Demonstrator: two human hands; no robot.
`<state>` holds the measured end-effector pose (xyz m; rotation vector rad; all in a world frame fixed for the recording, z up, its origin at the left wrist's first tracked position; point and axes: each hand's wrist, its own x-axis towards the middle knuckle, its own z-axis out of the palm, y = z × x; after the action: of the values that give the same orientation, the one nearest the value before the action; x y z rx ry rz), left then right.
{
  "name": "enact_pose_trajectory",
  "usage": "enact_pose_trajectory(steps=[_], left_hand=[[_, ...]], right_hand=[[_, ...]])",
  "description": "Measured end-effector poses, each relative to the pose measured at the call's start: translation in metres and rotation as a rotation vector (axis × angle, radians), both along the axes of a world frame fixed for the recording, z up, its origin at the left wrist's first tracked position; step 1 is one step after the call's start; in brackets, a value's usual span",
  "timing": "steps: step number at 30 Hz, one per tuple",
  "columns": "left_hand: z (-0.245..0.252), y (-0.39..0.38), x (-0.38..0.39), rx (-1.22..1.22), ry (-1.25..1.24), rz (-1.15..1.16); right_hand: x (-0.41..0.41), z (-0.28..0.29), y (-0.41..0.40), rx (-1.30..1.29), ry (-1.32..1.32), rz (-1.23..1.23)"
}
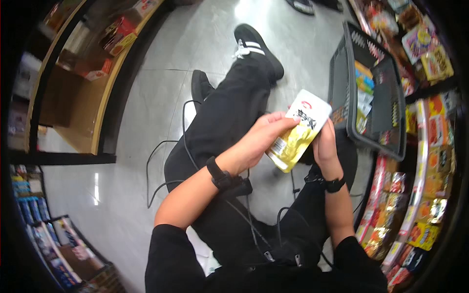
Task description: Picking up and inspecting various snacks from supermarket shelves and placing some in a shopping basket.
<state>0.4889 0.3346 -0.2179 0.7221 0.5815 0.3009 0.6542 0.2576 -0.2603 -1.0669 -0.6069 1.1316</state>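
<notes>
A white and yellow food pouch, printed with black and red writing and a barcode, is held tilted over my lap. My left hand grips its left edge, with the thumb on the front face. On its right edge rests my right hand, whose fingers are partly hidden behind the pouch. To the right of both hands stands a dark grey plastic shopping basket with several colourful packets inside. Both wrists wear black bands.
Shelves of packaged snacks run along the right side. A wooden-edged shelf with boxes is at the left, and a low rack at the lower left. Black cables loop around my legs. Another person's shoe shows at the top.
</notes>
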Motion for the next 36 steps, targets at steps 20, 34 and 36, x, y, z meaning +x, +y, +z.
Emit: enact_pose_trajectory(steps=[20,34,36], left_hand=[[-0.009,-0.002,0.008,0.182,0.174,0.101],[-0.001,-0.003,0.010,0.249,0.141,0.193],[-0.006,-0.003,0.008,0.267,0.077,0.184]], right_hand=[[-0.008,-0.010,0.008,-0.023,0.425,0.072],[-0.007,-0.004,0.004,0.089,-0.234,-0.010],[0.001,0.009,-0.003,0.060,-0.409,-0.038]])
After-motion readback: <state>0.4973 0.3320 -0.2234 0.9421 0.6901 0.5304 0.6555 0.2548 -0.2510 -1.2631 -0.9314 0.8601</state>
